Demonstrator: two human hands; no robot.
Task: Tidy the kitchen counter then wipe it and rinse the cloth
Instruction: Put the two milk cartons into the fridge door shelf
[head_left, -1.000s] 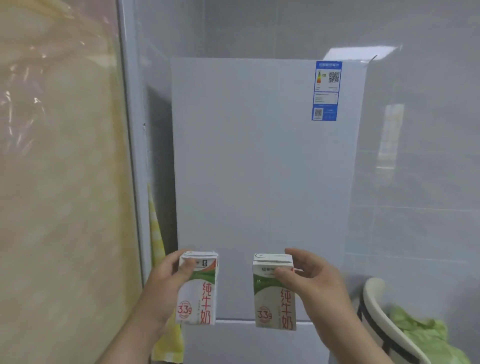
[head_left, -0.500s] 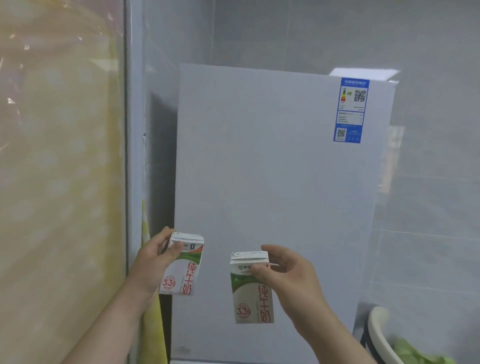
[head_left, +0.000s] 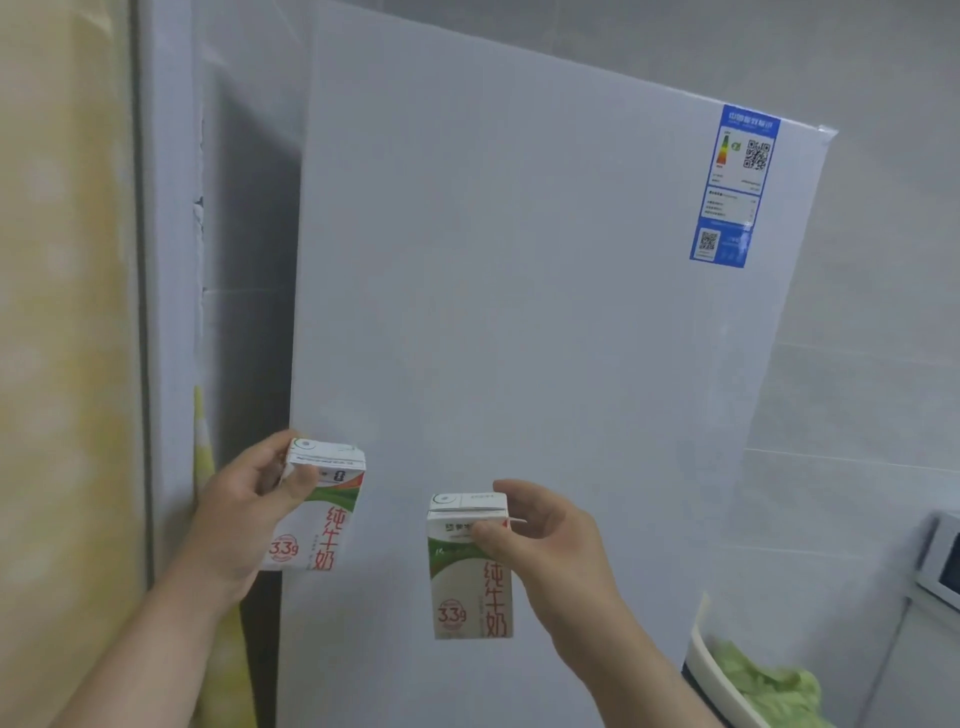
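Note:
Two small white-and-green milk cartons with red characters are held up in front of a white fridge door (head_left: 519, 312). My left hand (head_left: 244, 514) grips the left milk carton (head_left: 324, 519) by its top corner, near the door's left edge. My right hand (head_left: 550, 551) pinches the right milk carton (head_left: 470, 577) at its top, lower and nearer the door's middle. The fridge door is closed and carries a blue energy label (head_left: 735, 187) at its upper right.
A yellowish glass panel (head_left: 62, 338) and grey frame (head_left: 166, 286) stand at the left, with a yellow cloth (head_left: 208, 457) hanging in the gap beside the fridge. At the lower right are a white chair back (head_left: 711, 670) with a green cloth (head_left: 763, 686) and a white appliance's corner (head_left: 940, 566).
The fridge door looms larger and nearer. My left hand with its carton has risen toward the door's left edge; my right hand with its carton keeps to the middle.

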